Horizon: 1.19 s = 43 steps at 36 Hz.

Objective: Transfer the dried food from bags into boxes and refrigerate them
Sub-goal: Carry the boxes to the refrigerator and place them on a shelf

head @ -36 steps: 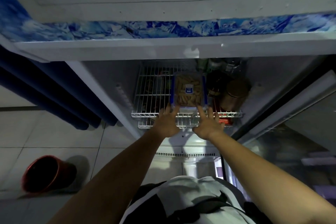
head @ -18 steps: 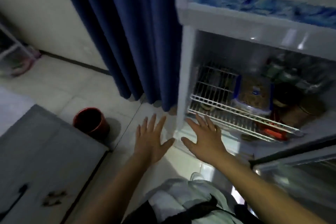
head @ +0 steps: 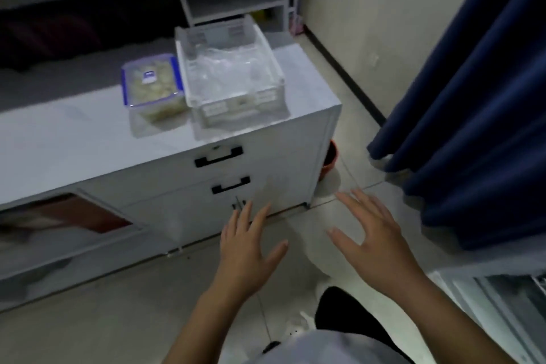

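View swung from fridge to cabinet (head: 260,139), box (head: 152,84) there, both hands' fingers (head: 245,221) spread, empty

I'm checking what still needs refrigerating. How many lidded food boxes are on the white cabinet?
1: the blue-lidded food box sits on the cabinet top, directly left of the clear tray. The tray's crumpled plastic could hide more.

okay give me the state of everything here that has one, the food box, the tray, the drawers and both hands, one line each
Food box: lid on, filled with pale food, on the cabinet top.
Clear tray: open-topped, clear plastic bags inside, right of the box.
Cabinet drawers: closed.
Left hand: open, empty.
Right hand: open, empty.
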{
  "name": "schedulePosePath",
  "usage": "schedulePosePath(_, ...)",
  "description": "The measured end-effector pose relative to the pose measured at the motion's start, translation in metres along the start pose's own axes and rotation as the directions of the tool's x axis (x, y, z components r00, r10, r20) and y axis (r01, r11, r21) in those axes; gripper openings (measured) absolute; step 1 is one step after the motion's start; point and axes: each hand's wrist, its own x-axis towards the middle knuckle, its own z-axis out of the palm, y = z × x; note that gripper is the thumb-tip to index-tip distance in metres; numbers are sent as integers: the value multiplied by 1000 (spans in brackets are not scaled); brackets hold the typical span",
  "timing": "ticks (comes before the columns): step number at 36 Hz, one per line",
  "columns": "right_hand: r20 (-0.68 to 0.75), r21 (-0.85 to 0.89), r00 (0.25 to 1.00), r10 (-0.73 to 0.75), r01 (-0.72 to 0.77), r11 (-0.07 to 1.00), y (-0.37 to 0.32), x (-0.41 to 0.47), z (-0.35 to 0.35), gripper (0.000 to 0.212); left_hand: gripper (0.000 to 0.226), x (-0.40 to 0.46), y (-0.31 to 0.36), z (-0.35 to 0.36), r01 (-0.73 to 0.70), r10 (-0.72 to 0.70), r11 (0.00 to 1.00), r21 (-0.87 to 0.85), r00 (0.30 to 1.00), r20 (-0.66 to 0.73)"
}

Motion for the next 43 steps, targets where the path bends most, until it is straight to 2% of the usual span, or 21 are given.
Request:
schedulePosePath(3,53,4,997,-64,64,998,-37,28,13,51,76,2,-32,-23,85,-90,993,-84,994,-59)
schedulePosePath(9,172,-87,963,-208,225,970,-103,95,64,57,76,22,-96,-71,219,-248,960,-173,954,-168)
schedulePosePath(13,243,-188,907,-344,391,901,-150,152,91,63,78,49,-136,-119,263,-297,950,-166,925,-237)
schedulePosePath(17,278,-170,855,-437,492,854,-203,216,104,63,78,92,-167,-174,296,-340,937,-188,895,-287)
schedulePosePath(22,301,-172,787,-538,600,781,-258,284,128,62,74,161,-192,-236,271,-381,888,-372,887,-262)
schedulePosePath(25,343,-276,796,-500,594,756,-278,319,150,65,68,208,-206,-263,280,-473,777,-564,851,-229)
schedulePosePath(29,436,-489,814,-385,573,658,-288,351,173,71,64,262,-223,-284,329,-583,574,-750,807,-92)
schedulePosePath(34,469,-554,825,-315,553,623,-288,362,184,73,67,306,-241,-291,357,-525,396,-846,844,110)
schedulePosePath(38,438,-539,843,-313,524,659,-288,359,190,72,63,327,-254,-294,353,-468,395,-848,872,145)
schedulePosePath(43,392,-537,887,-244,436,722,-294,350,200,70,70,332,-270,-299,336,-374,415,-845,910,179)
